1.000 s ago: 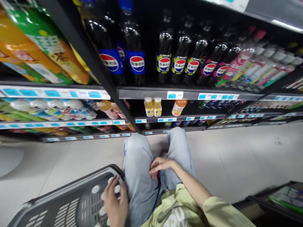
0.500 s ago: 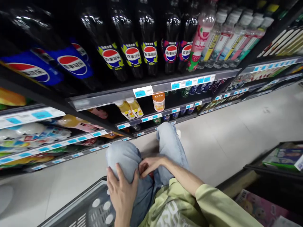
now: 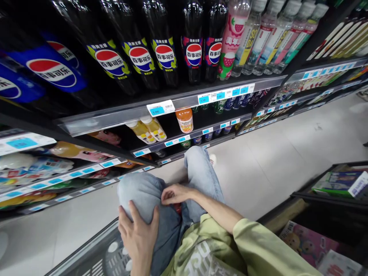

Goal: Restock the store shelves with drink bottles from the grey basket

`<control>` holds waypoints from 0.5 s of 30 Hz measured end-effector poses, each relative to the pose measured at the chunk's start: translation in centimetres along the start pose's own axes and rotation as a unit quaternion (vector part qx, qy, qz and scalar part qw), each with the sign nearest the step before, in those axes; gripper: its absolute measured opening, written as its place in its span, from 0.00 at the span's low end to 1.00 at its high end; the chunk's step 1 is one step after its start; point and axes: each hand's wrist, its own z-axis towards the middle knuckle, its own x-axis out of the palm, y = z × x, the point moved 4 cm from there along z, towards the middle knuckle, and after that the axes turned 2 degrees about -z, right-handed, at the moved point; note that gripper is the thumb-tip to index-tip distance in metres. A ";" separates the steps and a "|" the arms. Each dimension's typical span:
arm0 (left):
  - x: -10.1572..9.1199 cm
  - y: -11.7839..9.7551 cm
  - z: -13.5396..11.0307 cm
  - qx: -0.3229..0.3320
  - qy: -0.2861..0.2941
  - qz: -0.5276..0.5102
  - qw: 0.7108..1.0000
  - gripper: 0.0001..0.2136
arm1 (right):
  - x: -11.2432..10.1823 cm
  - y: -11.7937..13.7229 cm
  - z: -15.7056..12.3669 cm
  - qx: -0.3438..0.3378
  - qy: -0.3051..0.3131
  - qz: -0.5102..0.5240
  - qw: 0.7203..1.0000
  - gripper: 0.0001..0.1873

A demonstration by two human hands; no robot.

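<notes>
I crouch in a shop aisle in light blue jeans [image 3: 201, 172] and a pale green top. My left hand [image 3: 139, 235] lies flat on my left knee with its fingers spread and nothing in it. My right hand [image 3: 175, 193] rests between my thighs, fingers curled together over something red that I cannot make out. A dark plastic shopping basket [image 3: 86, 257] sits on the floor by my left leg; white bottle caps [image 3: 113, 246] show inside it.
Black shelves face me with dark cola bottles [image 3: 163, 53], pink and clear drink bottles [image 3: 253, 34], small orange juice bottles [image 3: 184, 119] and blue price tags [image 3: 157, 109]. A low shelf with boxes [image 3: 342, 182] stands at the right. The floor is pale tile [image 3: 273, 161].
My view swung right and down along the shelf. My left hand came up out of the basket onto my left knee. My right hand stayed curled between my thighs.
</notes>
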 end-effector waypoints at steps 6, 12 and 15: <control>-0.4 0.5 -0.1 -0.020 -0.009 -0.004 1.000 0.49 | -4.1 1.8 -1.8 -0.058 -0.231 0.170 0.956 0.30; -0.9 1.0 -0.2 -0.040 -0.003 -0.013 0.999 0.50 | -16.4 6.8 -6.2 -0.183 -0.459 0.138 0.859 0.20; -1.3 1.2 -0.1 -0.061 -0.006 -0.013 0.998 0.50 | -24.8 11.4 -8.4 -0.187 -0.591 0.020 0.784 0.23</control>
